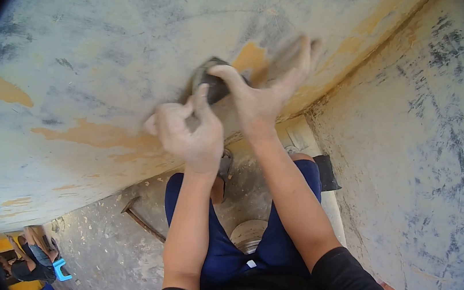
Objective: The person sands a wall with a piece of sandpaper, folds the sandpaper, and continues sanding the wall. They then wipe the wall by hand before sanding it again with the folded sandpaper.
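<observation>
A small dark grey pad (pixel 216 88), perhaps folded sandpaper, lies at the pale wall (pixel 112 32). My left hand (pixel 190 134) grips its lower edge, the thumb pointing up along it and the other fingers curled to the left. From the upper right, my right hand (pixel 263 99) holds it with the thumb across its top edge; the other fingers stretch up and away, smeared by motion. Dust coats both hands. Under the hands, part of the pad and its contact with the wall are hidden.
A second wall (pixel 418 139) meets the first at a corner on the right. A hammer-like tool (pixel 144 219) lies on the floor (pixel 114 252), and a round pale lid or bucket (pixel 249 234) sits between my legs. Another person (pixel 32 259) is at lower left near a blue stool (pixel 61 270).
</observation>
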Motion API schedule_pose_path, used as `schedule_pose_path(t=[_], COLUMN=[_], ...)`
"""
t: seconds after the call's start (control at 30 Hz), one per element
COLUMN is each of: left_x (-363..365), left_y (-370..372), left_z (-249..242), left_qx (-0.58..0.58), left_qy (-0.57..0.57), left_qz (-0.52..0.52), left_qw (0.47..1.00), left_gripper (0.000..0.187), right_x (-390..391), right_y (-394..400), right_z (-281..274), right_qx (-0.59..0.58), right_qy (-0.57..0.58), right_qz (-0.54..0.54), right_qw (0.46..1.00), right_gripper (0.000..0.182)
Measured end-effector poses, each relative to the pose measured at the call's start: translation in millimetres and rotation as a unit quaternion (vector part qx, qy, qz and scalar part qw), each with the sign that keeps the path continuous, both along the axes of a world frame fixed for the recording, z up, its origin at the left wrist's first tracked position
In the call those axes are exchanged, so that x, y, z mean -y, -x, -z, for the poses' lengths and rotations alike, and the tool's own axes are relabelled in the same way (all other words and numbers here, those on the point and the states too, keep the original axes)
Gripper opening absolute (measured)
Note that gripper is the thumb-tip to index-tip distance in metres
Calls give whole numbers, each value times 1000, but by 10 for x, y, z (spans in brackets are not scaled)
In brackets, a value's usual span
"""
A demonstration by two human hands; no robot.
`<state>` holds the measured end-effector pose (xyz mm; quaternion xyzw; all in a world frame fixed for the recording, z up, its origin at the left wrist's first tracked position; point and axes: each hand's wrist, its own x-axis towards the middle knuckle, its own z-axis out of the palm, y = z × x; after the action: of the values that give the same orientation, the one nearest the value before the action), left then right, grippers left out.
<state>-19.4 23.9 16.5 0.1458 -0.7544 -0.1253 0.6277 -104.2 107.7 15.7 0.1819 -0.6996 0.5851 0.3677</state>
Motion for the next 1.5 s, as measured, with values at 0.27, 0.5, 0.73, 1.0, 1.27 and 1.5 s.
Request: schedule_pose_path(t=[0.27, 0.5, 0.73, 1.0, 1.27, 1.5], left_x=[-234, -125, -326, -207, -454, -144], left_y=[-14, 59, 95, 106, 255, 43], left_z=[-94, 33, -44, -17, 38, 47], left_qx=[61, -14, 64, -1, 64, -10], left_qy=[1, -39, -2, -31, -15, -59], left_qz=[50, 7, 49, -17, 64, -20], left_qw=[997, 999, 997, 999, 996, 998], left_gripper=[32, 32, 34, 36, 30, 32], right_x=[-117, -49, -225, -123, -258, -61], right_y=[8, 20, 87, 94, 108, -25], right_z=[-21, -71, 100, 32, 174, -21], right_qx=[144, -15, 125, 7, 203, 4], right_qy=[68, -5, 45, -9, 113, -34], right_qz=[0, 1, 21, 20, 36, 11], right_qw=[987, 1000, 991, 1000, 972, 999], right_gripper=[134, 132, 132, 130, 127, 130])
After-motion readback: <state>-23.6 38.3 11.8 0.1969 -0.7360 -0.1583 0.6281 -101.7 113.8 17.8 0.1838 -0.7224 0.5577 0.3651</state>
